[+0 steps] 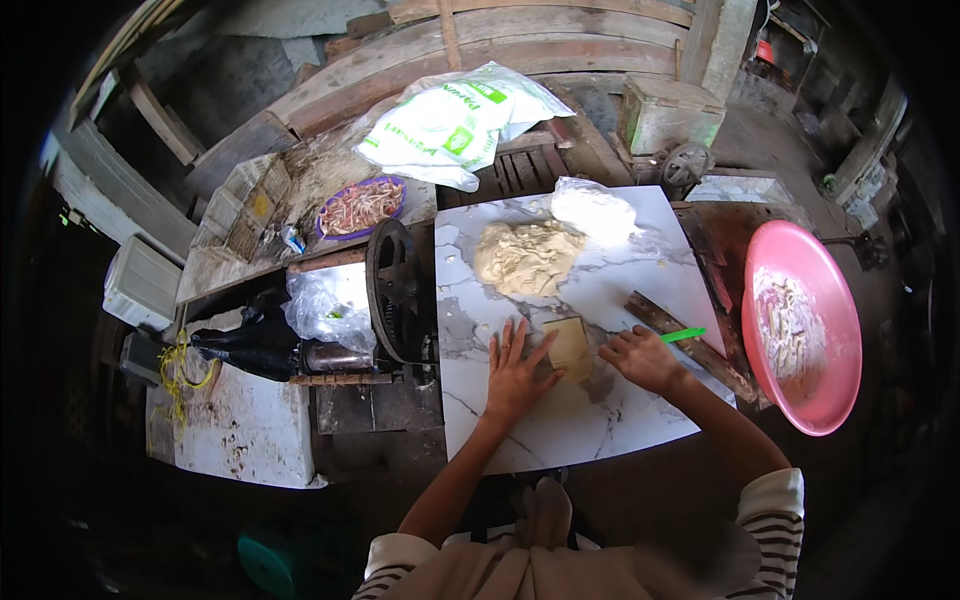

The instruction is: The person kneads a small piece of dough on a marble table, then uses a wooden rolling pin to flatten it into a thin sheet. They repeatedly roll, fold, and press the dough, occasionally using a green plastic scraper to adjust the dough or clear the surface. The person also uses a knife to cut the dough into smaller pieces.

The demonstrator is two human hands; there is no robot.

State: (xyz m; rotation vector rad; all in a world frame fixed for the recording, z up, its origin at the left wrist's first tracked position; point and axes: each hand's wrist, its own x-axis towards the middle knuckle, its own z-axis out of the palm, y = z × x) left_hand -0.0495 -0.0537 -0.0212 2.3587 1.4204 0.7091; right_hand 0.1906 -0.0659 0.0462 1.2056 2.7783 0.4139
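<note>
A flat, squarish piece of rolled dough (pixel 568 346) lies on the marble-patterned board (pixel 510 442) before me. My left hand (pixel 517 375) rests palm down with fingers spread, its thumb and forefinger at the left edge of the piece. To the right of the dough, my right hand (pixel 643 358) is closed around a tool with a green handle (pixel 684 334); its working end is mostly hidden by the fingers. Farther back sits a large rough mound of dough (pixel 529 256), beside a clear plastic bag of white material (pixel 592 210).
A wooden bar (pixel 690 345) lies along the board's right side, near a pink basin (pixel 844 330) holding floured strips. On the left stands a roller machine with a dark handwheel (pixel 391 292). Behind are a purple-rimmed tray (pixel 361 208) of pale pieces and a white printed sack (pixel 465 124).
</note>
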